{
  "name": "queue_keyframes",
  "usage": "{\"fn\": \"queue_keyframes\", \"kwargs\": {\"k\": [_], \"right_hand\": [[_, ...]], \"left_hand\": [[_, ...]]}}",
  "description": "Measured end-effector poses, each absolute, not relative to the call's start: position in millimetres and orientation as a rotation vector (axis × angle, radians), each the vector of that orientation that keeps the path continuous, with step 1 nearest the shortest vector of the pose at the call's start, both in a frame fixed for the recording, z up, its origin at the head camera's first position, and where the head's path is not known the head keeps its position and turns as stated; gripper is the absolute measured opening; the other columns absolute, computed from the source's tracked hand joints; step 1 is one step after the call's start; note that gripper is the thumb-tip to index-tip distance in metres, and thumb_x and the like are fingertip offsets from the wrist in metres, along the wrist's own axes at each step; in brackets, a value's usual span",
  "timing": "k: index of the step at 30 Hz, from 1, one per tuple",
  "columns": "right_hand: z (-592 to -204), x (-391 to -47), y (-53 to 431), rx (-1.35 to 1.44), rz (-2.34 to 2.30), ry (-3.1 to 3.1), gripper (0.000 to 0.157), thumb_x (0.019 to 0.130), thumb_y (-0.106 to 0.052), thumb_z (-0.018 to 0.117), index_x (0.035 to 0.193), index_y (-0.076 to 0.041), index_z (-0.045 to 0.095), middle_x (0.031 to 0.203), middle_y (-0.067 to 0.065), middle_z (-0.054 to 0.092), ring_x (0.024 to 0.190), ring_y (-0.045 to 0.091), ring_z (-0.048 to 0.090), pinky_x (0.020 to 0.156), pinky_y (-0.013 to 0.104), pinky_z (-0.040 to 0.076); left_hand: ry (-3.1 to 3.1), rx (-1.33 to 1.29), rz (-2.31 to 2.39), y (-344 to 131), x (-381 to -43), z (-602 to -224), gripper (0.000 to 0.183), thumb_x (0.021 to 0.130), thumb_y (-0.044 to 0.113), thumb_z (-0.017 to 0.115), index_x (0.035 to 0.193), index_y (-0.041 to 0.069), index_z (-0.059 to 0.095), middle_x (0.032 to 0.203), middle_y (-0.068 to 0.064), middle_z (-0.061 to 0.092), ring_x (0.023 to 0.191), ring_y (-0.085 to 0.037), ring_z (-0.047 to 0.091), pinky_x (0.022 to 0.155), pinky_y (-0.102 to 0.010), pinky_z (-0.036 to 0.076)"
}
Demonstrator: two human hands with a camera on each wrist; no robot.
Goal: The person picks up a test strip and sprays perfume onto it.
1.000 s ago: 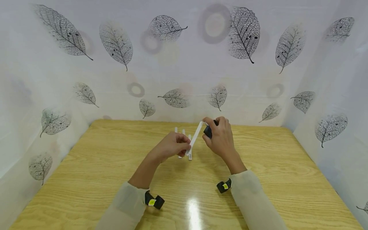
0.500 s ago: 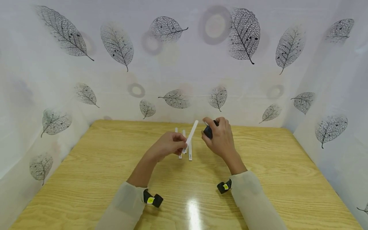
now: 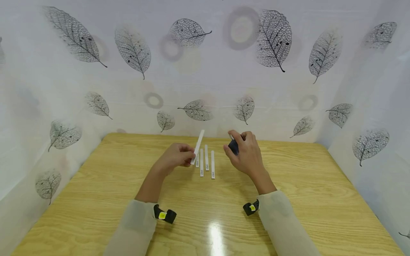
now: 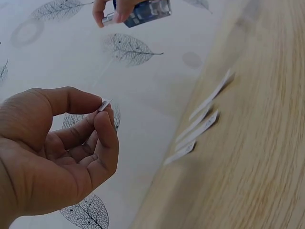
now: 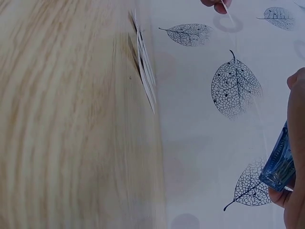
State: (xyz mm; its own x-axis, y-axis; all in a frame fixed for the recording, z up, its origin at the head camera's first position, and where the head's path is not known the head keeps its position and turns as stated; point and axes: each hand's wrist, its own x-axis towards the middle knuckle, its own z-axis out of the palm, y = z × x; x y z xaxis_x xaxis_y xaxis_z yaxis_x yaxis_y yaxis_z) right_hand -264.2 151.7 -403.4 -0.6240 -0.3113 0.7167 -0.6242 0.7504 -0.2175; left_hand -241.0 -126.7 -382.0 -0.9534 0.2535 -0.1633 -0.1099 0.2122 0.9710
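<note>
My left hand (image 3: 174,156) pinches a paper perfume test strip (image 3: 199,140) near its printed lower end, between thumb and forefinger. The strip slants up above the table, apart from the bottle. Across from it, my right hand (image 3: 248,154) grips a small dark blue glass perfume spray bottle (image 3: 234,146), its forefinger on the silver spray top (image 3: 231,137). The left wrist view shows the bottle (image 4: 150,12) tilted in the fingers. Between the hands, several more white test strips (image 3: 206,158) lie side by side on the table, with small print on their near ends.
The wood-grain table (image 3: 96,192) ends at a pale backdrop (image 3: 205,81) printed with dark leaves. A black camera (image 3: 166,215) sits on the left wrist and another (image 3: 251,207) on the right wrist.
My left hand has moved left, carrying the held strip away from the bottle and steepening it. The strips on the table now show more fully. My right hand has barely moved.
</note>
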Motion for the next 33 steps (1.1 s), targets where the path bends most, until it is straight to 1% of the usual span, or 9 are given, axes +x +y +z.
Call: {"fn": "queue_keyframes", "kwargs": {"k": [3,7,11,14,15,18,22,26,33], "right_hand": [[-405,-264,153,0.694,0.609,-2.274,0.054,0.103,-0.061,0.042,0.139,-0.022,0.052,0.11,0.028,0.05,0.088,0.041,0.05,0.062,0.05,0.044],[-405,-264,154,0.687,0.626,-2.293,0.059,0.103,-0.066,0.033,0.14,-0.022,0.051,0.111,0.028,0.049,0.091,0.042,0.05,0.062,0.052,0.045],[-406,-264,155,0.689,0.643,-2.306,0.051,0.104,-0.054,0.038,0.14,-0.021,0.051,0.11,0.027,0.048,0.091,0.042,0.049,0.061,0.053,0.044],[-406,-264,156,0.7,0.653,-2.301,0.046,0.099,-0.041,0.048,0.141,-0.021,0.052,0.109,0.026,0.047,0.091,0.042,0.048,0.063,0.053,0.043],[-406,-264,156,0.702,0.654,-2.3,0.046,0.098,-0.039,0.049,0.141,-0.021,0.051,0.109,0.026,0.047,0.09,0.042,0.048,0.063,0.052,0.043],[-405,-264,156,0.705,0.646,-2.297,0.046,0.099,-0.042,0.047,0.141,-0.023,0.051,0.109,0.026,0.047,0.09,0.041,0.048,0.064,0.052,0.043],[-406,-265,156,0.709,0.63,-2.29,0.048,0.1,-0.045,0.043,0.142,-0.024,0.05,0.109,0.026,0.047,0.089,0.041,0.048,0.063,0.052,0.043],[-406,-265,156,0.711,0.627,-2.293,0.048,0.098,-0.043,0.044,0.143,-0.025,0.05,0.11,0.026,0.048,0.09,0.041,0.048,0.065,0.052,0.043],[-404,-266,156,0.724,0.604,-2.296,0.049,0.097,-0.041,0.045,0.143,-0.026,0.05,0.111,0.026,0.048,0.091,0.041,0.048,0.069,0.053,0.043]], "left_hand": [[2.211,0.116,1.798,-132,-244,-387,0.022,0.099,0.005,0.063,0.116,-0.009,0.063,0.1,-0.015,0.064,0.08,-0.019,0.062,0.078,-0.034,0.06],[2.237,0.074,1.769,-136,-248,-394,0.021,0.1,0.005,0.062,0.115,-0.009,0.064,0.099,-0.015,0.064,0.08,-0.018,0.062,0.08,-0.037,0.06],[2.292,0.01,1.716,-139,-251,-402,0.022,0.1,0.003,0.062,0.116,-0.011,0.065,0.1,-0.017,0.066,0.08,-0.018,0.064,0.079,-0.035,0.061],[2.371,-0.015,1.634,-142,-253,-408,0.024,0.099,0.002,0.063,0.118,-0.012,0.066,0.104,-0.019,0.068,0.078,-0.017,0.066,0.074,-0.032,0.06],[2.399,-0.02,1.604,-142,-253,-410,0.024,0.099,0.001,0.064,0.118,-0.012,0.066,0.104,-0.019,0.068,0.077,-0.017,0.066,0.073,-0.031,0.06],[2.47,-0.029,1.52,-145,-254,-415,0.023,0.097,0.001,0.066,0.116,-0.011,0.068,0.103,-0.019,0.07,0.073,-0.016,0.067,0.069,-0.03,0.059],[2.512,-0.048,1.46,-147,-255,-420,0.021,0.095,0.003,0.069,0.113,-0.009,0.071,0.095,-0.017,0.071,0.067,-0.016,0.066,0.064,-0.028,0.057],[2.514,-0.099,1.445,-149,-256,-424,0.02,0.094,0.004,0.071,0.111,-0.007,0.072,0.09,-0.016,0.071,0.064,-0.015,0.066,0.06,-0.026,0.056],[2.491,-0.172,1.464,-150,-256,-427,0.016,0.093,0.002,0.072,0.107,-0.006,0.071,0.091,-0.017,0.07,0.063,-0.015,0.066,0.059,-0.026,0.058]]}}
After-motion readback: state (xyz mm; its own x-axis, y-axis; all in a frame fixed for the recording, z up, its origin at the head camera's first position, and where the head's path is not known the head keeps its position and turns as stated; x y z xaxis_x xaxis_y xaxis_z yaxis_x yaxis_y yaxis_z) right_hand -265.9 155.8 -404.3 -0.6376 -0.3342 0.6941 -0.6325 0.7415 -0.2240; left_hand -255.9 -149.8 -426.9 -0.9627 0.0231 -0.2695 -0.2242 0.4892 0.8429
